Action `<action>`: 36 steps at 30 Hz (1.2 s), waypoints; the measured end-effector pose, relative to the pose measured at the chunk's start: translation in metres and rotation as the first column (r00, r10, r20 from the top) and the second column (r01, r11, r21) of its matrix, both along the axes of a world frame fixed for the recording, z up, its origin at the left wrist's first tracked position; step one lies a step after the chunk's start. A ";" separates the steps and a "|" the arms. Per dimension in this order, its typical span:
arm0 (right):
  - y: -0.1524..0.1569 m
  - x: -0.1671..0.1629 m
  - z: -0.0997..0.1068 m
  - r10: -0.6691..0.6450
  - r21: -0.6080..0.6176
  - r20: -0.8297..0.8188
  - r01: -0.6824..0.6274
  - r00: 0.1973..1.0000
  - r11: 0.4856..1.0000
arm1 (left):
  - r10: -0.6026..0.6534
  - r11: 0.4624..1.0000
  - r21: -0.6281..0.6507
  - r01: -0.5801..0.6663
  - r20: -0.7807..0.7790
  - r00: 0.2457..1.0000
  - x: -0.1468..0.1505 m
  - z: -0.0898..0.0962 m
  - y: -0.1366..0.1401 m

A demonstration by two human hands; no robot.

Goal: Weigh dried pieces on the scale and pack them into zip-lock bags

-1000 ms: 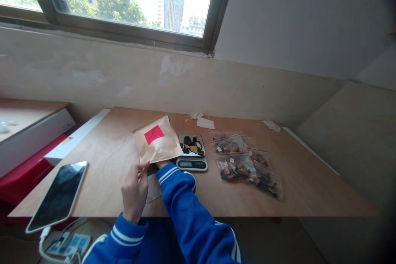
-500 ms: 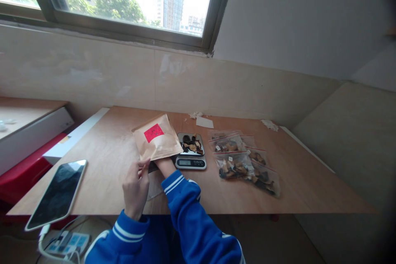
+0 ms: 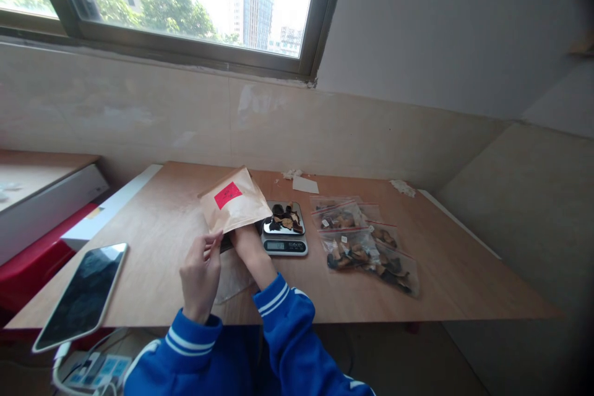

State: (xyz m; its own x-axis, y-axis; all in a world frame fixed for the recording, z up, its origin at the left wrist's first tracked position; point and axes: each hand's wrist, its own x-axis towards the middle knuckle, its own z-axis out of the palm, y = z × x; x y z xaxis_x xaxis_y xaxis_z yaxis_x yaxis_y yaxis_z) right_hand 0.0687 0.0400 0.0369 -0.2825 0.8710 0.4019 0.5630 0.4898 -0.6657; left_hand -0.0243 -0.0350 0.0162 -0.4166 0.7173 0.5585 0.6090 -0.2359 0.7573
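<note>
My left hand (image 3: 200, 272) pinches the lower left edge of a brown kraft paper bag (image 3: 244, 204) with a red label. My right hand (image 3: 247, 244) reaches in under that bag's near edge, at its opening. Its fingers are hidden there, so what they hold does not show. Just right of the bag stands a small digital kitchen scale (image 3: 301, 248), bearing dark and tan dried pieces (image 3: 284, 220) on its plate. A clear plastic bag (image 3: 234, 283) lies flat on the table below my right hand.
Several zip bags of dried pieces (image 3: 355, 253) overlap to the right of the scale. A charging phone (image 3: 83, 294) rests at the table's left front, above a power strip (image 3: 99, 371). White paper (image 3: 305, 184) and crumpled tissue (image 3: 403, 187) lie towards the back.
My right hand has drawn partly back out of the paper bag, so more of the hand and wrist shows. My left hand keeps its pinch on the bag's edge.
</note>
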 end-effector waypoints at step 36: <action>-0.045 0.049 0.010 -0.014 0.061 -0.477 0.049 0.879 0.997 | -0.041 0.999 0.014 0.043 -0.132 0.990 0.005 0.024 0.012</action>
State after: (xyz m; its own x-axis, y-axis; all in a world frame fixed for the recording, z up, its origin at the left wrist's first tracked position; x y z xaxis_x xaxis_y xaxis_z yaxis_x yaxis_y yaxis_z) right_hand 0.1180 -0.0050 0.0474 -0.0149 0.8413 0.5404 0.2033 0.5317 -0.8221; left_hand -0.0193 -0.0234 0.0398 -0.3083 0.7227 0.6185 0.6927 -0.2751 0.6667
